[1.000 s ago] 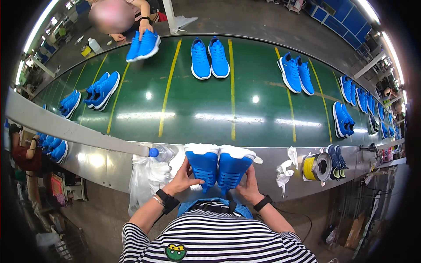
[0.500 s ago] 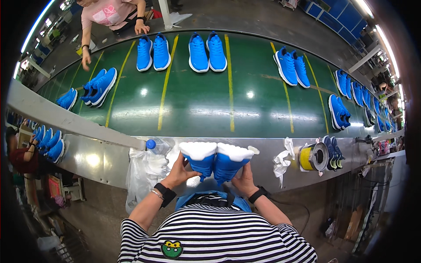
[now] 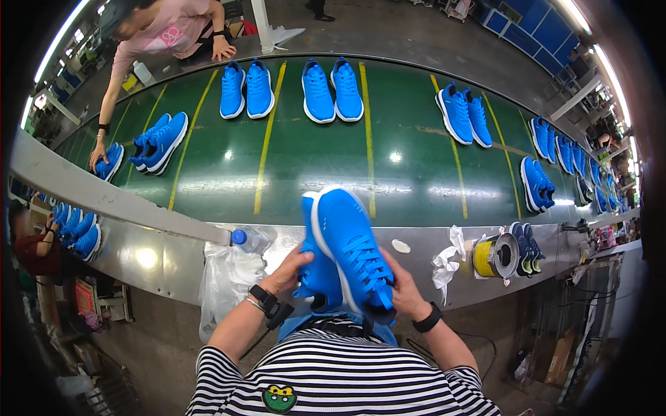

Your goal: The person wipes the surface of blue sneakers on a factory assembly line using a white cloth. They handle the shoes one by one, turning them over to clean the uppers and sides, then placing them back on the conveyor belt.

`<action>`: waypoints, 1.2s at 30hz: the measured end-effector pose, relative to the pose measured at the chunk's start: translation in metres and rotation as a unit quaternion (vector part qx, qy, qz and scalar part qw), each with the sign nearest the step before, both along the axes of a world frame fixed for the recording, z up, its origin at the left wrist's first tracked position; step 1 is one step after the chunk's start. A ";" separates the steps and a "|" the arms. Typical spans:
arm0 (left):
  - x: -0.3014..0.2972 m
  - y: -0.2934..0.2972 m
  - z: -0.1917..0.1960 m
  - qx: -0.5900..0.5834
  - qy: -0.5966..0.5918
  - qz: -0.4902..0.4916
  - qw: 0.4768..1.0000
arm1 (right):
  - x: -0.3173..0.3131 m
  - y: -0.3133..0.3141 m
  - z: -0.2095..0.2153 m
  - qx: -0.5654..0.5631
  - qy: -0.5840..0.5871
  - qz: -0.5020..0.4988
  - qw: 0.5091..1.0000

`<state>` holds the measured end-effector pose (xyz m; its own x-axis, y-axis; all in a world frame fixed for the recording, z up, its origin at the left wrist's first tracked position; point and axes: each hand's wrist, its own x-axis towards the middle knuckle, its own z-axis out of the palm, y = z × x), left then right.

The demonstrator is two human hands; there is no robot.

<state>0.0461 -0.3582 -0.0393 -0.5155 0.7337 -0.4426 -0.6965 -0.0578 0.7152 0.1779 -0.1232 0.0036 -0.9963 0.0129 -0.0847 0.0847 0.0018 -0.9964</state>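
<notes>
Between my hands is a pair of blue sneakers with white soles, held close together over the metal ledge. My left hand [image 3: 290, 272] grips the left sneaker [image 3: 319, 267] along its outer side, thumb on the upper. The right sneaker [image 3: 347, 232], tilted toe up and away from me, overlaps it in front and hides much of it. My right hand [image 3: 406, 288] is closed on the side of this right sneaker near the laces; some of its fingers are hidden behind the shoe.
A green conveyor belt [image 3: 312, 166] with yellow lines carries several pairs of blue sneakers. On the ledge are a blue-capped bottle [image 3: 251, 239], plastic bags [image 3: 232, 277], crumpled tissue [image 3: 447, 260], a yellow-sided tin [image 3: 494, 255] and dark shoes [image 3: 526, 246]. Across the belt, a co-worker's hand [image 3: 104, 156] touches a sneaker.
The sneakers have turned from white soles up to uppers showing, with the right one raised over the left. Across the belt, the co-worker has leaned forward and reached a sneaker at far left.
</notes>
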 end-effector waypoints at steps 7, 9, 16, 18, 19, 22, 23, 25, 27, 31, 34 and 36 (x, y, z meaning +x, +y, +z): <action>-0.009 0.001 -0.007 -0.026 0.007 -0.068 0.997 | 0.001 0.003 -0.005 -0.121 -0.079 -0.045 0.988; -0.013 -0.005 -0.004 -0.008 -0.042 -0.027 0.999 | 0.014 0.037 -0.031 0.001 -0.134 -0.007 0.991; -0.024 -0.012 -0.027 0.061 -0.115 0.050 0.990 | 0.035 0.061 -0.065 -0.514 -0.128 -0.145 0.836; -0.022 -0.013 -0.048 0.083 -0.163 0.076 0.980 | 0.024 0.049 -0.067 -0.529 -0.132 -0.147 0.825; -0.020 -0.011 -0.045 0.068 -0.172 0.099 0.978 | 0.018 0.041 -0.069 -0.542 -0.134 -0.146 0.817; -0.014 0.001 -0.042 0.106 -0.262 0.124 0.951 | 0.007 0.022 -0.070 -0.571 -0.146 -0.140 0.795; -0.011 0.008 -0.024 0.113 -0.241 0.124 0.956 | 0.004 0.018 -0.070 -0.579 -0.150 -0.138 0.790; -0.011 0.013 -0.018 0.107 -0.192 0.119 0.968 | 0.001 0.013 -0.068 -0.591 -0.155 -0.137 0.780; -0.013 0.005 -0.034 0.117 -0.227 0.120 0.959 | -0.003 0.007 -0.067 -0.600 -0.161 -0.134 0.772; -0.011 0.005 -0.032 0.084 -0.217 0.126 0.964 | -0.008 0.005 -0.064 -0.613 -0.161 -0.135 0.761; -0.015 0.001 -0.042 0.078 -0.210 0.127 0.966 | -0.012 0.004 -0.060 -0.623 -0.158 -0.133 0.754; -0.016 -0.003 -0.054 0.070 -0.206 0.125 0.968 | -0.013 0.004 -0.057 -0.627 -0.157 -0.132 0.751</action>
<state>0.0299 -0.3608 -0.0932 -0.4849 0.6766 -0.5542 -0.8731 -0.3372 0.3522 0.1648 -0.1191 -0.0536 -0.9019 -0.0797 -0.4246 0.1483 -0.9802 -0.1309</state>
